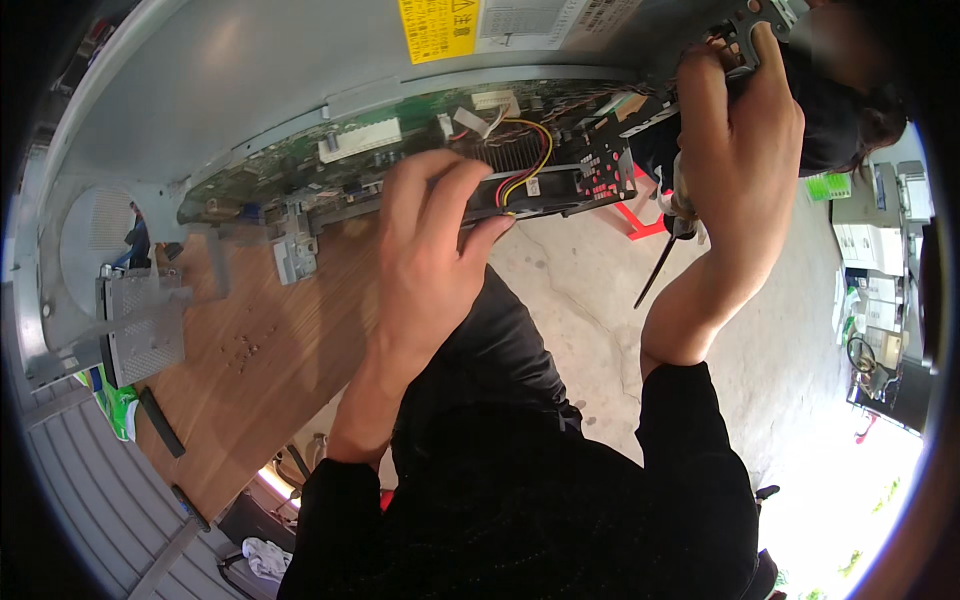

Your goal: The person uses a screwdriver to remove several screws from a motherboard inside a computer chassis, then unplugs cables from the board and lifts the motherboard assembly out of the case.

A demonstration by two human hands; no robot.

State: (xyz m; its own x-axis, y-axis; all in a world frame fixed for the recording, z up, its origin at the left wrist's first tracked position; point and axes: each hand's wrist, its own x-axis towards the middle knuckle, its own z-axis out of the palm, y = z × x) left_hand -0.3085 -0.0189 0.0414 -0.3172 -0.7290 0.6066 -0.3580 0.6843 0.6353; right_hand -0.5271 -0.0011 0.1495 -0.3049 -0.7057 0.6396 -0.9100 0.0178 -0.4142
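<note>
A computer case [270, 60] stands tilted before me, its green circuit board [415, 105] exposed along the lower side. My left hand [425, 235] pinches the edge of a black cooling fan assembly [545, 195], thumb below and fingers above. Red, yellow and black wires [545, 150] loop over that assembly from a white plug. Up at the right, my right hand [740, 140] has its fingers on a dark metal bracket [745, 35] at the case's end. A screwdriver [655, 270] is tucked in the same hand, its shaft pointing down; the palm hides part of its handle.
Several small screws [243, 350] lie on the wooden tabletop [290, 330] at left. A perforated metal drive cage [145, 320] sits at the case's left end. Beyond my right hand are a red stool [640, 215] and another person in dark clothing [835, 110]. Shelves [870, 250] line the right.
</note>
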